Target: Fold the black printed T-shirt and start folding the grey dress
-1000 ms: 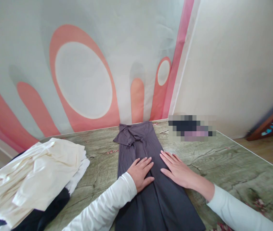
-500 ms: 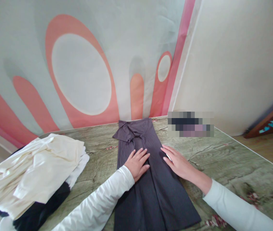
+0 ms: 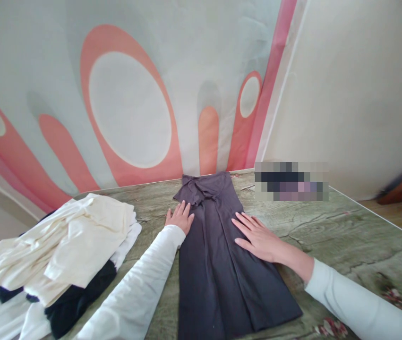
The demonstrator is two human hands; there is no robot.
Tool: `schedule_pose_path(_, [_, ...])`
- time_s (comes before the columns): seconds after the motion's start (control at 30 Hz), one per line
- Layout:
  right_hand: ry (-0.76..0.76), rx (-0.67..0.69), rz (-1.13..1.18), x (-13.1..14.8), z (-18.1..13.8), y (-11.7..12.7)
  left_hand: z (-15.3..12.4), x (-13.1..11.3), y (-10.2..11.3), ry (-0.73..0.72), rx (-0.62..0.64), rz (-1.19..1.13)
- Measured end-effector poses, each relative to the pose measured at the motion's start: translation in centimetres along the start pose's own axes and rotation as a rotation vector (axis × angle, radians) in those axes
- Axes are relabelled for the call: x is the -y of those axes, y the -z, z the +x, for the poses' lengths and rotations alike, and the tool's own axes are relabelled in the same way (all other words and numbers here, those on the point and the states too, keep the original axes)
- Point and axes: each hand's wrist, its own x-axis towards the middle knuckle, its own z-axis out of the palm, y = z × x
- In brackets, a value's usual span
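A dark grey garment [image 3: 218, 264] lies folded lengthwise on a green wood-patterned table [image 3: 346, 241], its far end bunched near the wall. My left hand [image 3: 180, 217] rests flat with fingers stretched out on the garment's upper left edge, close to the bunched end. My right hand [image 3: 255, 237] lies flat and spread on the garment's right half. Both arms wear long white sleeves. Neither hand holds anything.
A pile of cream, white and black clothes [image 3: 59, 255] sits on the table's left side. A pink and grey patterned wall [image 3: 130, 104] rises just behind the table. A blurred-out item [image 3: 291, 182] lies at the far right corner. Wooden floor shows at right.
My left hand slid away from me and to the left, from the garment's middle up to its upper left edge. My right hand stayed roughly where it was.
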Motion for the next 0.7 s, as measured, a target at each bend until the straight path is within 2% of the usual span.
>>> schedule_pose_path(0.2, [0.012,0.015,-0.002,-1.5,3.8,0.0,2.9,1.3,0.1,0.082,0.035,-0.02])
schedule_pose_path(0.37, [-0.005,-0.048,0.028,-2.0,5.4,-0.4,5.2,2.3,0.0,0.051,0.011,-0.107])
schedule_pose_path(0.47, [-0.013,-0.091,0.031,-1.7,4.2,-0.2,5.1,2.1,0.5,0.042,-0.008,-0.153])
schedule_pose_path(0.57, [0.013,-0.15,0.046,-0.4,1.9,0.7,3.7,0.9,1.7,-0.023,-0.044,-0.262])
schedule_pose_path(0.63, [0.028,-0.194,0.09,1.1,0.2,1.7,2.4,-0.7,2.5,-0.091,-0.055,-0.462])
schedule_pose_path(0.7, [0.018,-0.207,0.179,3.2,-1.4,2.8,1.0,-2.9,3.2,-0.102,-0.022,-0.796])
